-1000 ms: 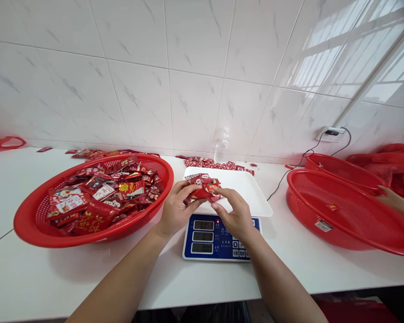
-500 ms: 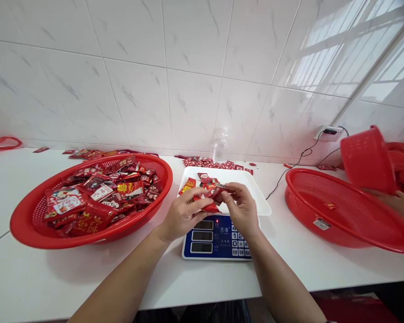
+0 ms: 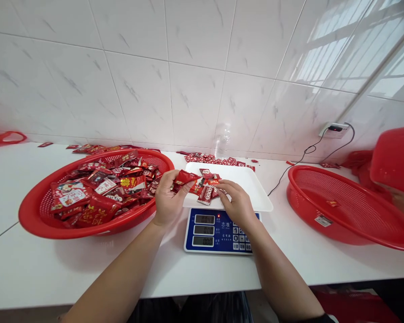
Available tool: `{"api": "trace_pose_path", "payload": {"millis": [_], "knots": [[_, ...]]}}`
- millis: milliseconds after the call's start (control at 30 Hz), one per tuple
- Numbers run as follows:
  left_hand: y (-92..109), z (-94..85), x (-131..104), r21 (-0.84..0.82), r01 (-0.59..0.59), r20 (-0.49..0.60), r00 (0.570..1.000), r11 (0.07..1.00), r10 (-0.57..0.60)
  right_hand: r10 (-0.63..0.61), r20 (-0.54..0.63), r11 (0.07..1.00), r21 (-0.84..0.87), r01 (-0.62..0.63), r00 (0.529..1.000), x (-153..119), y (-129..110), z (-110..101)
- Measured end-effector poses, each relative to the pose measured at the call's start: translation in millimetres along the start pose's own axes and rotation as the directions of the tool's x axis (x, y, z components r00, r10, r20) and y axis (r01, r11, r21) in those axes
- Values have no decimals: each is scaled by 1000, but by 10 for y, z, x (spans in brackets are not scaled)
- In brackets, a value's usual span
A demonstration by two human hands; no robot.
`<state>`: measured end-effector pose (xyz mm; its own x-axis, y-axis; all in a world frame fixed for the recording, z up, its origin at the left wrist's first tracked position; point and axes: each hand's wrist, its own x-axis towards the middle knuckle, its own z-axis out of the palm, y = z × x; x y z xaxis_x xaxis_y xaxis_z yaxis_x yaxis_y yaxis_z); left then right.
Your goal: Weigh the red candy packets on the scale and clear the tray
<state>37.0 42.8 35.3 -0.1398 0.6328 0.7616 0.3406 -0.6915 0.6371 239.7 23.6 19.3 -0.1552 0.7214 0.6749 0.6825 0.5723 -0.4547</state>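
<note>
My left hand (image 3: 168, 199) pinches a red candy packet (image 3: 186, 177) between thumb and fingers, above the left edge of the white scale tray (image 3: 252, 186). Over the middle of the tray, my right hand (image 3: 237, 204) has its fingertips closed around the edge of a small pile of red wrapped candies (image 3: 206, 194). Part of that pile is hidden behind the fingers. Under the tray, the blue front of the digital scale (image 3: 218, 237) shows lit displays and a keypad partly covered by my right hand.
To the left stands a red perforated basket (image 3: 33, 224) heaped with candy packets. Another red basket (image 3: 309, 224) on the right holds one small packet. Loose packets and a clear bottle (image 3: 223, 141) line the wall. A cable (image 3: 303, 154) runs to a socket; a red container (image 3: 395, 157) is at far right.
My hands have moved apart: the left went left with a red packet, while the right stayed over the tray. More candies show on the tray. The red container moved right.
</note>
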Motion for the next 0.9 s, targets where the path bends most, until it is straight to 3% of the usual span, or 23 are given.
{"api": "trace_pose_path", "payload": {"millis": [167, 300, 400, 533, 667, 900], "knots": [[21, 31, -4, 26, -38, 11, 999, 999, 37, -163, 197, 982, -63, 178, 967, 1, -19, -42], [4, 63, -12, 20, -56, 30, 998, 998, 55, -145, 267, 969, -156, 192, 953, -9, 19, -12], [-12, 76, -17, 20, -68, 51, 996, 998, 67, -125, 204, 977, -144, 156, 971, -9, 29, -24], [-4, 78, -16, 32, -86, 47, 995, 996, 85, -113, -8, 992, -56, 112, 994, 4, -31, -101], [17, 80, -23, 78, -116, 68, 992, 990, 111, -69, -179, 998, -15, 68, 981, 3, -105, -168], [-10, 88, -52, 171, -256, 127, 963, 951, 236, -72, -202, 997, 13, 77, 977, -6, -122, -165]]}}
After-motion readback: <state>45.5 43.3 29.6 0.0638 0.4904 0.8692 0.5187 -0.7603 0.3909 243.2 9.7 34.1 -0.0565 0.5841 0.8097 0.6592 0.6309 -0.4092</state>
